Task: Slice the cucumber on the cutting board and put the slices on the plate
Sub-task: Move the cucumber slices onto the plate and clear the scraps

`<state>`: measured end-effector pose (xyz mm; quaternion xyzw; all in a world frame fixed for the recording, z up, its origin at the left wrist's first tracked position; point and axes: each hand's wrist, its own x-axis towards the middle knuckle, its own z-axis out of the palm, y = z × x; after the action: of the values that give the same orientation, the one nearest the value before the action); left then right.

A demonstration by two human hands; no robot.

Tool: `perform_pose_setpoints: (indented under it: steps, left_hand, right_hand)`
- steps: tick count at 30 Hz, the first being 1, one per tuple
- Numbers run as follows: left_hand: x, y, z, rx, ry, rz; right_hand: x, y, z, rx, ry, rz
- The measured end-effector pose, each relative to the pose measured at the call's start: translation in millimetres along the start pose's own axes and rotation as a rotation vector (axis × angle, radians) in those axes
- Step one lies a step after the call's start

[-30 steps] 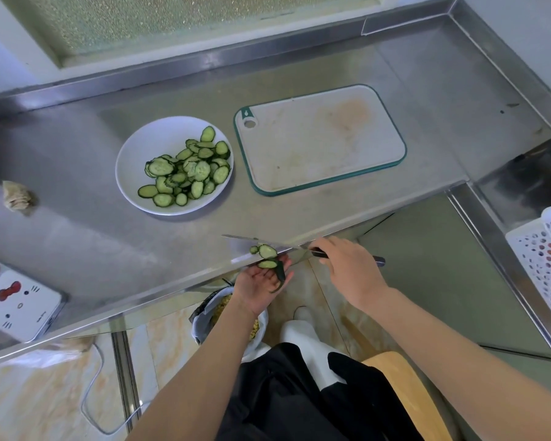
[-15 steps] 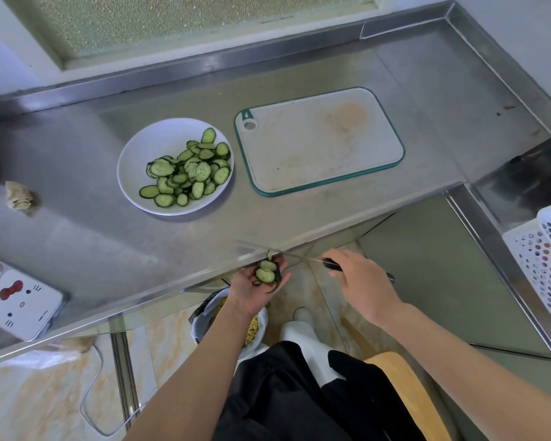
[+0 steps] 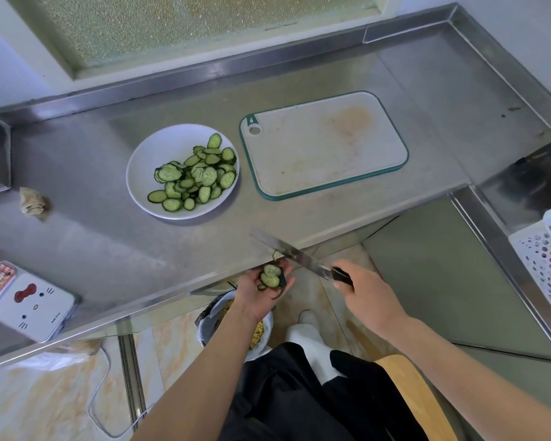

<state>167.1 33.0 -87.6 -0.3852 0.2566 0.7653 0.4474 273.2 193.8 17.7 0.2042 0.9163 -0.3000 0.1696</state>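
Low in the frame's centre, the left hand (image 3: 259, 292) lay cupped palm-up, holding a few cucumber slices (image 3: 270, 275) just off the counter (image 3: 109, 249) edge, above a lined bin (image 3: 236, 319) on the floor. Beside it the right hand (image 3: 368, 297) gripped the handle of the knife (image 3: 288, 249). A second earlier those slices had ridden on the blade. Now they sat in the palm and the blade had swung up, clear and tilted, one dark scrap perhaps clinging. At lower left, a white gadget (image 3: 32, 302) bore a cartoon cat face with a red bow. Its small print and colourful label were unreadable. Farther up, the plate (image 3: 145, 163) held the main heap of slices (image 3: 194, 176). The cutting board (image 3: 299, 160) to its right lay bare, so cutting looked finished and only this handful remained to be placed.
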Motion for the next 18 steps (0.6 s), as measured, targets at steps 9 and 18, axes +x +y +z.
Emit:
perform_pose_setpoints:
  steps: [9, 18]
  left_hand:
    - [-6, 3, -3, -0.027, -0.025, -0.015]
    - [-8, 3, -5, 0.039, -0.032, 0.001]
  right_hand:
    - [-4, -10, 6, 0.039, -0.061, 0.062]
    - [-8, -19, 3, 0.067, -0.011, 0.116]
